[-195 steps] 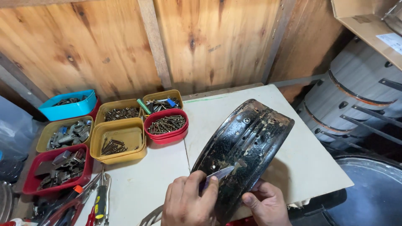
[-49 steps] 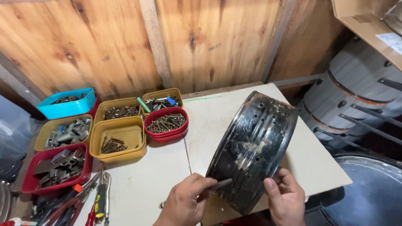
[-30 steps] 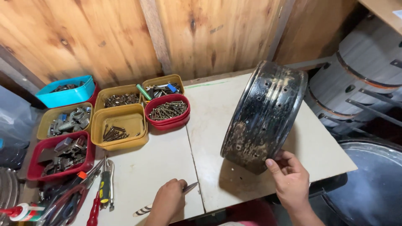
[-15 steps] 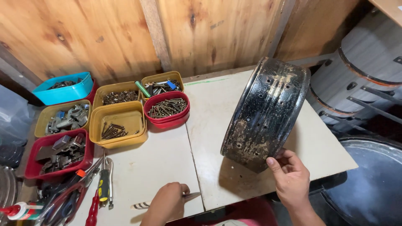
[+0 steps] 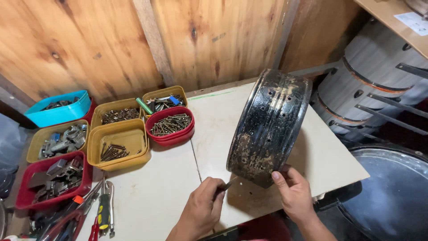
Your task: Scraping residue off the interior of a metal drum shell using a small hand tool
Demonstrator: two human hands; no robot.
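tool (image 5: 229, 183) mostly hidden in left hand (image 5: 203, 209)
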